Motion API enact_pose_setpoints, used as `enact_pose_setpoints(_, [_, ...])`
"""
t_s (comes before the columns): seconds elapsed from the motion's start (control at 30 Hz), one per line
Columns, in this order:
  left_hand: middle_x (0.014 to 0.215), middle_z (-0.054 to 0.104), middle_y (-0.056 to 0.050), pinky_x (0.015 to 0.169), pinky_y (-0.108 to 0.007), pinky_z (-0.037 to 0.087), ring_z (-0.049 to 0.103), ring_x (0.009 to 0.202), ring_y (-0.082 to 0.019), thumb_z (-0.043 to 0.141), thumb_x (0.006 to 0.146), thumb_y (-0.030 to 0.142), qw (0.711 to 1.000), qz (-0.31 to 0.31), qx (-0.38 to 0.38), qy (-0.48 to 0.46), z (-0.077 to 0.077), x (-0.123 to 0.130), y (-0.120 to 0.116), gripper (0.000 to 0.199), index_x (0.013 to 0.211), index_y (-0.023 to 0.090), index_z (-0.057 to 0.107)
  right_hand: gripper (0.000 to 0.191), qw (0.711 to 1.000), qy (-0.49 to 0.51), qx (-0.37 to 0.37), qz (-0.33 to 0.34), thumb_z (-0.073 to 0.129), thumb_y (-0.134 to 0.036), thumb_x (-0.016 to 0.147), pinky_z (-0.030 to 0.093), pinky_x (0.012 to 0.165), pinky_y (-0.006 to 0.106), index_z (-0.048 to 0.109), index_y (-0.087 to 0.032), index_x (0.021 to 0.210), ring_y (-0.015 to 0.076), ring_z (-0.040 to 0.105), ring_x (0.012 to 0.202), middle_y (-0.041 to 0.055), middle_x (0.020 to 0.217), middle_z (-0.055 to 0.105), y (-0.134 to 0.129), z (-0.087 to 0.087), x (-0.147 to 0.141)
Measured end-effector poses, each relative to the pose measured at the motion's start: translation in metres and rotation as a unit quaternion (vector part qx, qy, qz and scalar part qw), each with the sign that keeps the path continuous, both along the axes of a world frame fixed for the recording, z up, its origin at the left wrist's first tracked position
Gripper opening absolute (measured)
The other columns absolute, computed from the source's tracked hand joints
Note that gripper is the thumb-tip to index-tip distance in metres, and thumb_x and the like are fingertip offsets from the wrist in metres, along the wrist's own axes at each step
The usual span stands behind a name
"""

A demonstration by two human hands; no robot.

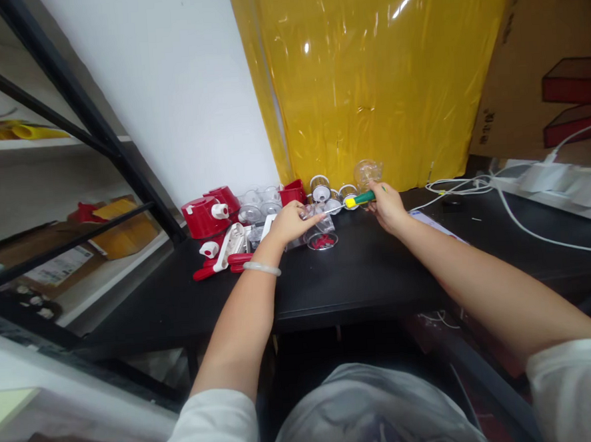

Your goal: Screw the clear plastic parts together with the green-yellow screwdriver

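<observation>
My right hand (389, 208) is closed around the green and yellow handle of a screwdriver (360, 200). Its thin shaft points left, toward my left hand (295, 222). The fingers of that hand are closed on a clear plastic part (311, 212), partly covered by the fingers, and the screwdriver's tip reaches it. Just below sits a clear round cup (321, 240) with small red pieces inside. Behind the hands stand several metal-and-white drums (320, 189) and a red plastic piece (292, 192). Near my right hand is a clear round bowl (367, 171).
Red housings (205, 217), clear cups (249, 213) and red-and-white handles (231, 246) lie to the left on the black table (339, 285). White cables (512, 211) and a power strip (568, 187) are at right. A shelf rack (115, 148) stands left; yellow sheeting (377, 76) is behind.
</observation>
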State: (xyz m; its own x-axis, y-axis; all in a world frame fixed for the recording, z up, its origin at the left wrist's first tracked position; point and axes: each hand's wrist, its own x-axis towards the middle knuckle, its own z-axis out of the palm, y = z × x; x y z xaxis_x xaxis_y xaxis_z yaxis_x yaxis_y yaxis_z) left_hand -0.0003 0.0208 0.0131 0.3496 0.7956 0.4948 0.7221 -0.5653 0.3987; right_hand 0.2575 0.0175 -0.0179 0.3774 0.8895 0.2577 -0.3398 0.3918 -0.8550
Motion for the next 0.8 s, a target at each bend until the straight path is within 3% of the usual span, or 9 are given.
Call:
enact_pose_setpoints(0.17, [0.096,0.068,-0.009,0.089,-0.037,0.052,0.065,0.089,-0.023,0.044,0.094,0.072,1.0,-0.021,0.005,0.018,-0.001,0.0,0.005,0.06,0.067,0.021,0.062,0.021,0.998,0.056,-0.026,0.006,0.063,-0.027,0.083,0.041,0.045,0.022,0.046,-0.023,0.071,0.0091,0.037,0.043,-0.0078,0.05,0.038,-0.001,0.005,-0.004])
enact_pose_setpoints(0.3, [0.1,0.067,-0.009,0.099,-0.037,0.05,0.065,0.095,-0.023,0.042,0.098,0.065,0.998,-0.034,0.026,0.035,-0.001,-0.001,0.009,0.061,0.061,0.021,0.063,0.017,0.993,0.108,-0.042,0.018,0.062,-0.025,0.08,0.044,0.049,0.022,0.047,-0.022,0.071,0.0081,0.041,0.048,-0.006,0.06,0.046,-0.003,0.007,-0.003])
enact_pose_setpoints(0.43, [0.098,0.067,-0.009,0.099,-0.038,0.05,0.065,0.095,-0.024,0.043,0.099,0.062,0.998,-0.038,0.031,0.03,-0.002,-0.002,0.01,0.059,0.062,0.021,0.065,0.017,0.991,0.119,-0.046,0.032,0.061,-0.033,0.082,0.046,0.051,0.024,0.053,-0.021,0.072,0.0093,0.049,0.052,-0.0042,0.065,0.051,-0.004,0.005,0.001])
enact_pose_setpoints(0.63, [0.1,0.067,-0.009,0.098,-0.038,0.05,0.066,0.096,-0.024,0.042,0.099,0.062,0.998,-0.043,0.035,0.032,-0.003,-0.002,0.011,0.059,0.061,0.021,0.064,0.05,0.999,-0.006,-0.025,-0.034,0.062,-0.072,0.081,0.037,0.041,0.025,0.051,-0.023,0.07,0.0113,0.044,0.044,-0.0043,0.055,0.047,0.004,-0.002,0.005])
enact_pose_setpoints(0.7, [0.1,0.068,-0.009,0.099,-0.038,0.05,0.066,0.097,-0.024,0.042,0.099,0.061,0.998,-0.039,0.035,0.034,-0.002,-0.001,0.01,0.059,0.063,0.021,0.065,0.051,0.998,-0.034,-0.017,-0.048,0.068,-0.071,0.077,0.032,0.038,0.024,0.05,-0.024,0.069,0.0105,0.04,0.042,-0.0059,0.051,0.041,0.005,-0.003,0.005])
enact_pose_setpoints(0.8, [0.1,0.068,-0.009,0.099,-0.037,0.05,0.065,0.096,-0.024,0.041,0.099,0.062,0.998,-0.036,0.032,0.036,-0.002,-0.001,0.01,0.06,0.063,0.021,0.066,0.045,0.999,-0.028,-0.008,-0.025,0.077,-0.058,0.075,0.035,0.041,0.023,0.049,-0.024,0.07,0.0087,0.037,0.042,-0.0079,0.051,0.039,0.003,-0.002,0.002])
